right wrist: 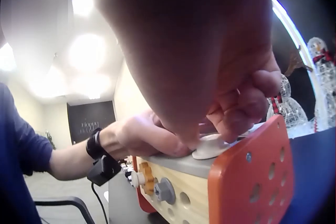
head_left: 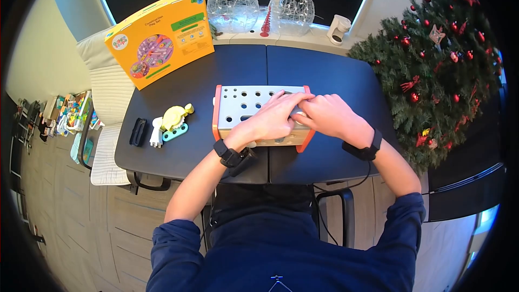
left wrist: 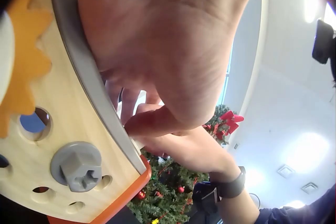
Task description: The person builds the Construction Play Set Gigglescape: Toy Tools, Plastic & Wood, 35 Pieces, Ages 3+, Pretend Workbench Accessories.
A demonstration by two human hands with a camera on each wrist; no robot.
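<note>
A toy workbench with a grey, hole-dotted top and red-orange end panels stands on the dark table. My left hand lies across its top, fingers stretched toward the far right corner. From the right, my right hand reaches over the same corner and pinches a whitish rounded piece against the top, its fingers curled. The left thumb is right beside that piece, whose underside is hidden. On the wooden front sit a grey hex-headed bolt and an orange gear.
To the left on the table lie a yellow toy piece, a white figure-like piece, a teal holed strip and a black tray. A yellow box stands behind them; a decorated tree borders the right.
</note>
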